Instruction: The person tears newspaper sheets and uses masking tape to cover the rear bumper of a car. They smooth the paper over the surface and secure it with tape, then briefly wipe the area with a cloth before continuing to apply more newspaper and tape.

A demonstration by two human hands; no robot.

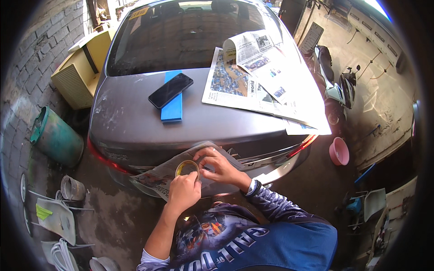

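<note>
The left hand (184, 192) grips a tape roll (179, 169) before a printed newspaper sheet (158, 175), the right hand (219, 167) curls at three o'clock, its hold unclear, and headlined newspapers (253, 86) lie toward one o'clock.

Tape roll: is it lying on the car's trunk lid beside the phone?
No, the left hand grips the tape roll in front of a newspaper sheet.

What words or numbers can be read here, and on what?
Wording isn't copied here, only where it stands.
Shirt: large white letters, readable.
Newspaper on the trunk lid: a few headline words readable, the rest too small.
Printed sheet near the tape roll: too blurred.
Yellow sticker on the rear window: dark characters, too blurred.
</note>
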